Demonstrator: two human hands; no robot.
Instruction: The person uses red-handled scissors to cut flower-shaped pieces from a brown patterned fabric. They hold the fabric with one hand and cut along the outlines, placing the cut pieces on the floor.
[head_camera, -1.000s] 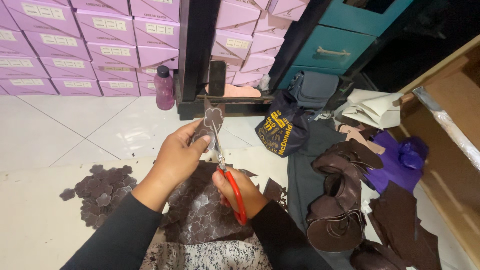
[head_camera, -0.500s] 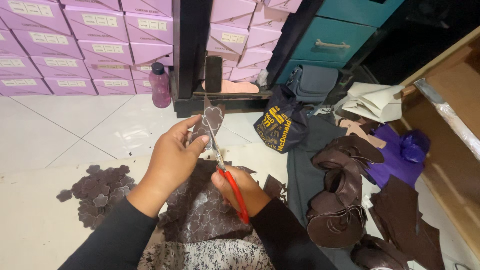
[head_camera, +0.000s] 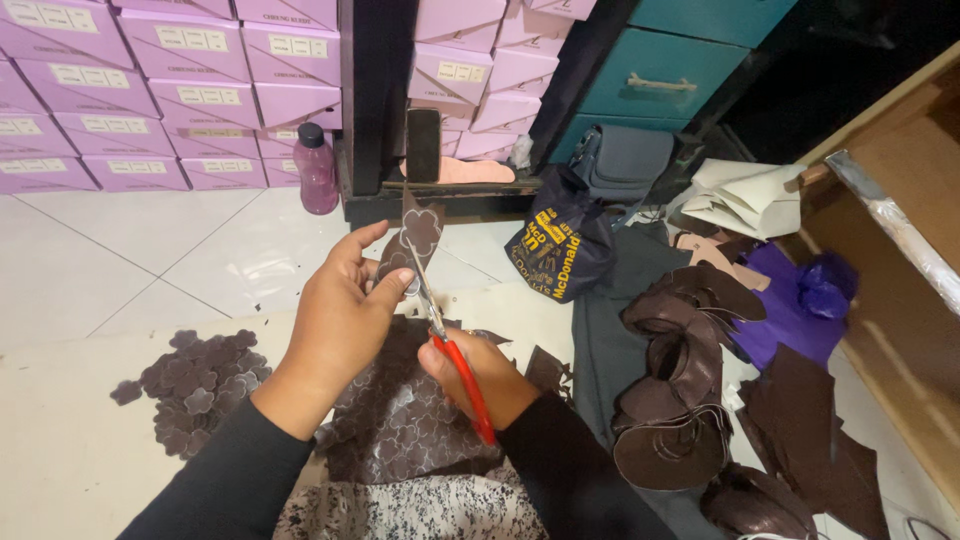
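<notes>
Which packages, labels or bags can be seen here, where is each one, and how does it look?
Stacked boxes: upper left by the wall, oblong, lilac, each with a pale rectangular label.
More lilac boxes: top centre, behind the dark post.
Dark bag: on the floor right of centre, navy with yellow print.
Bottle: before the left boxes, pinkish-purple plastic.

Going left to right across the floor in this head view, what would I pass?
Pile of cut flower shapes → left hand → red-handled scissors → dark blue bag → curled brown leather pieces → purple cloth.
</notes>
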